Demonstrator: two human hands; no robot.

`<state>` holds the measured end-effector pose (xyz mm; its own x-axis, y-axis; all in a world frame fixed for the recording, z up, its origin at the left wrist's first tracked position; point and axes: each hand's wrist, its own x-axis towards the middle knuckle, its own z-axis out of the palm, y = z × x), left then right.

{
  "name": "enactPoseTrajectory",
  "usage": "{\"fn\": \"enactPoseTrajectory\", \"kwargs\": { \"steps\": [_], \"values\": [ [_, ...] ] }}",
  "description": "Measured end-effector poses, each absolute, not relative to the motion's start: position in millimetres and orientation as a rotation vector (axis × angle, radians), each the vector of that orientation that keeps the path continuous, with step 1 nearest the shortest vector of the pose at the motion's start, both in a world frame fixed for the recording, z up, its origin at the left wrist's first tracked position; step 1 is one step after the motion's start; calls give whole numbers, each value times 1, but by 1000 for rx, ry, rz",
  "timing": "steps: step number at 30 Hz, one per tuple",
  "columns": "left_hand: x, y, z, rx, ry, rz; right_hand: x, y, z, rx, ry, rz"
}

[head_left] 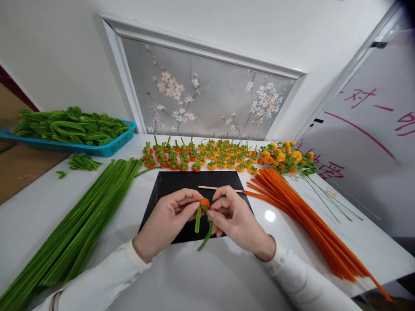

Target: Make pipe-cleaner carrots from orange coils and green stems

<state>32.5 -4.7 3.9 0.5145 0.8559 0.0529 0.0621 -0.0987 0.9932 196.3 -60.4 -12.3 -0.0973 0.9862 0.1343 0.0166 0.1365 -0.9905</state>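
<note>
Over a black mat (165,190), my left hand (168,216) pinches a small orange pipe-cleaner pumpkin (204,201) between thumb and fingers. A short green pipe cleaner (198,220) hangs down from it. Close beside it, my right hand (236,218) has its thumb and fingertips closed on another green pipe-cleaner end (205,239), whose tail points down towards me. Part of the pumpkin is hidden behind my fingertips. A thin wooden stick (220,188) lies across the mat just beyond my hands.
Long green pipe cleaners (84,216) lie at left, orange ones (301,216) at right. Rows of small pumpkins (223,155) stand behind the mat. Yellow-orange flowers (282,155) lie back right. A blue basket (113,147) holds green pieces; cut green bits (83,162) lie before it.
</note>
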Motion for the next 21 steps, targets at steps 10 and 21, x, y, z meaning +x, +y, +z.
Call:
{"fn": "enactPoseTrajectory", "kwargs": {
  "steps": [10,21],
  "values": [
    [33,-8,-5,1619,778,885,191,-59,-17,-990,-1182,1215],
    [34,-15,1,1474,803,735,196,-62,-9,-1141,-1737,288]
  ]
}}
